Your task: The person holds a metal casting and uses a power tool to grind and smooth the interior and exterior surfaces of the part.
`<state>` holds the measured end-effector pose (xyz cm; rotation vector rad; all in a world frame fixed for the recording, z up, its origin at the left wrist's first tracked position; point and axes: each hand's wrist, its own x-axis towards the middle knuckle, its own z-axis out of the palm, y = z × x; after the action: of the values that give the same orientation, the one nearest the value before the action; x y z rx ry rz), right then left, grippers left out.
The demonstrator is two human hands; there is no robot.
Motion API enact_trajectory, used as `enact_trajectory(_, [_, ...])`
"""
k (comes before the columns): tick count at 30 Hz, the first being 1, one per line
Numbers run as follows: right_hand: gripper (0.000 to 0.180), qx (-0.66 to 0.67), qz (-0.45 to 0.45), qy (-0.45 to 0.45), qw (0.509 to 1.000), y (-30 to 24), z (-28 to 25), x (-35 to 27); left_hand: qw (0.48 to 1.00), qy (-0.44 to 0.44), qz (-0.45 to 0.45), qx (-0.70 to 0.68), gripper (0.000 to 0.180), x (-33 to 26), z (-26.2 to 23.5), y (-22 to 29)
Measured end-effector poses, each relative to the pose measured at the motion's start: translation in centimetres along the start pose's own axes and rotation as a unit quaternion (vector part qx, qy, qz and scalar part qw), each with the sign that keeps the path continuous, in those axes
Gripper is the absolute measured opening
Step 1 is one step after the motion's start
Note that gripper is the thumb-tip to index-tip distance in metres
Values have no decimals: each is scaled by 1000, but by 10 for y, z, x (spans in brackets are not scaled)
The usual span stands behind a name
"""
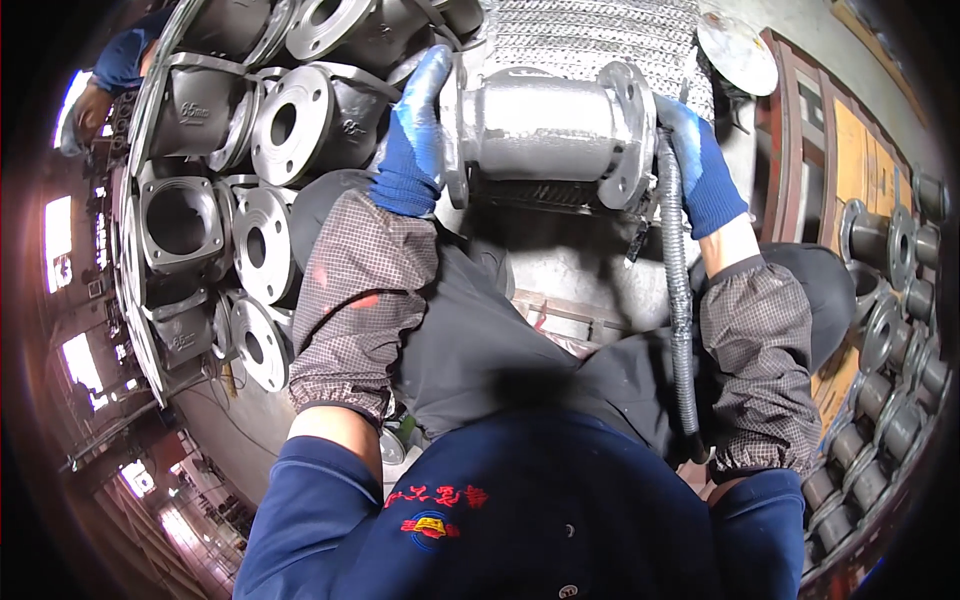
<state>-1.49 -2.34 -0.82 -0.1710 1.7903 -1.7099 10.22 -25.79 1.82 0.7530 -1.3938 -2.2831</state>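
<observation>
A silver-grey flanged pipe fitting (545, 115) lies crosswise in front of me, with a round bolt-holed flange at each end. My left hand (418, 125), in a blue glove, grips its left flange, the thumb side stretched along the rim. Against the right flange presses my right hand (690, 150), also gloved; its fingertips are partly hidden behind the metal. A ribbed flexible hose (675, 290) runs down beside the right hand toward my lap. Beneath the fitting is a dark, ridged support (545, 193), mostly in shadow.
Stacked grey flanged castings (265, 245) rise close on the left. Ribbed metallic sheeting (590, 35) lies beyond the fitting, near a whitish round disc (738, 55). More flanged castings (875, 400) fill the right side by a wooden pallet (850, 150). Another person's hand (92, 110) shows far left.
</observation>
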Motion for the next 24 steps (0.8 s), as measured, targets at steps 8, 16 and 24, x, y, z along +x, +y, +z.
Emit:
enact_trajectory(8, [36,49,17,3,999,13,-5,10,922,-87,222,304,38,-9,-19,-3])
enact_trajectory(16, [29,9,2,192,981,5,-10,-4,859,-109,312,392,33,-15,-13,-17])
enact_trajectory(24, [41,-7,-7,-11,1000,-56,63,-121,934,-77,273,217,32,-18,-4,-21])
